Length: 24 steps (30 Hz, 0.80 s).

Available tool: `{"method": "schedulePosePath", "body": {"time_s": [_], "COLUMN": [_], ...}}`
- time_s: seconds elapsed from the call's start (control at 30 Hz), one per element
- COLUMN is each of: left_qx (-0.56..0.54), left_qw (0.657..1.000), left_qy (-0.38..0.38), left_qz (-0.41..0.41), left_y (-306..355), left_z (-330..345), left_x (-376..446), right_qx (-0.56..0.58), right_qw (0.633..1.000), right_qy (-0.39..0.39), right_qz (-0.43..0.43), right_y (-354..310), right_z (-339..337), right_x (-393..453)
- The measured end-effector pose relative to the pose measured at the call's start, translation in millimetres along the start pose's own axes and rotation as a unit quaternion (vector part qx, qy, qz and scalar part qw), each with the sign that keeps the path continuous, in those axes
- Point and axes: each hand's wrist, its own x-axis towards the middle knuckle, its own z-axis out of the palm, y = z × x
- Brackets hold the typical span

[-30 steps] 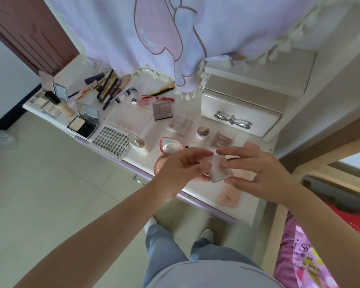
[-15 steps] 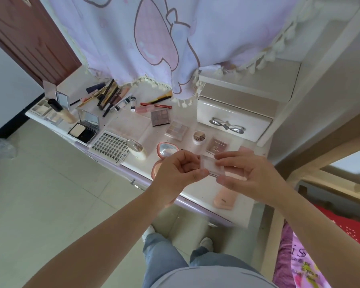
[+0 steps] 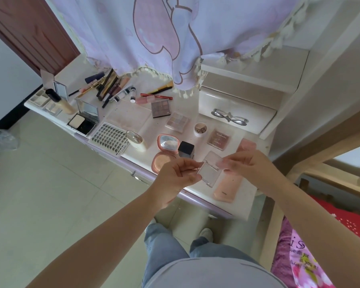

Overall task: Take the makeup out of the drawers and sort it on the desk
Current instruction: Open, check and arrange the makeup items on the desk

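A small clear compact (image 3: 208, 171) with a pale powder pan hangs open above the desk's front edge. My left hand (image 3: 176, 179) pinches its left side and my right hand (image 3: 245, 165) pinches its raised lid from the right. Beneath them on the white desk (image 3: 131, 116) lie a pink open mirror compact (image 3: 167, 146), a black-capped bottle (image 3: 186, 149), a long peach case (image 3: 227, 189) and a brown blush palette (image 3: 219, 139). The drawer unit (image 3: 235, 113) with a bow handle stands behind at the right.
Pencils and tubes (image 3: 110, 88) lie at the back left, near a black powder compact (image 3: 83, 119), a lash tray (image 3: 110, 139) and two eyeshadow palettes (image 3: 160, 109). A lilac curtain (image 3: 175, 38) hangs over the desk's back. A bed (image 3: 330, 235) is at the right.
The compact was shut between both hands a second ago; now its lid is lifted open. Both hands have moved slightly apart. The black-capped bottle has come into view.
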Motion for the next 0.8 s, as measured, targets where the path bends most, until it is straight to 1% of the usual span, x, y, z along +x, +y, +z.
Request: {"method": "schedulePosePath", "body": {"time_s": [0.07, 0.13, 0.2, 0.3, 0.37, 0.43, 0.5, 0.57, 0.63, 0.7, 0.77, 0.8], "left_qx": [0.006, 0.025, 0.061, 0.118, 0.162, 0.216, 0.243, 0.265, 0.281, 0.292, 0.296, 0.298], "left_qw": [0.999, 0.995, 0.988, 0.972, 0.962, 0.951, 0.944, 0.937, 0.932, 0.929, 0.928, 0.928], "left_qy": [0.026, 0.065, 0.107, 0.166, 0.183, 0.184, 0.187, 0.194, 0.196, 0.194, 0.193, 0.195], "left_qz": [-0.036, -0.069, -0.092, -0.115, -0.125, -0.126, -0.123, -0.121, -0.121, -0.119, -0.114, -0.109], "left_y": [-18.6, -38.5, -57.0, -76.8, -84.7, -87.0, -87.2, -86.3, -85.6, -85.9, -86.1, -86.5], "left_z": [-3.5, -5.5, -6.4, -4.8, -1.7, 1.9, 4.2, 5.0, 4.7, 3.7, 3.6, 3.7], "left_x": [1.6, 4.4, 9.8, 20.9, 28.3, 33.5, 37.3, 39.8, 41.5, 42.1, 40.9, 39.6], "right_qx": [0.028, 0.024, 0.012, -0.029, -0.071, -0.099, -0.117, -0.179, -0.262, -0.309, -0.347, -0.377], "right_qw": [0.999, 0.997, 0.994, 0.989, 0.986, 0.983, 0.981, 0.973, 0.958, 0.946, 0.933, 0.919], "right_qy": [0.004, 0.018, 0.015, -0.002, -0.004, 0.005, 0.020, 0.035, 0.042, 0.056, 0.089, 0.108], "right_qz": [0.039, 0.072, 0.108, 0.144, 0.150, 0.152, 0.152, 0.138, 0.113, 0.077, 0.039, 0.027], "right_y": [15.8, 33.2, 49.0, 65.8, 71.4, 73.2, 72.2, 68.8, 66.1, 66.2, 68.3, 70.8], "right_z": [6.9, 15.6, 23.2, 32.6, 37.1, 39.2, 39.2, 38.4, 36.2, 30.3, 18.6, 11.1], "right_x": [11.0, 23.0, 35.5, 54.4, 64.1, 72.3, 79.9, 86.3, 88.7, 85.6, 76.5, 71.9]}}
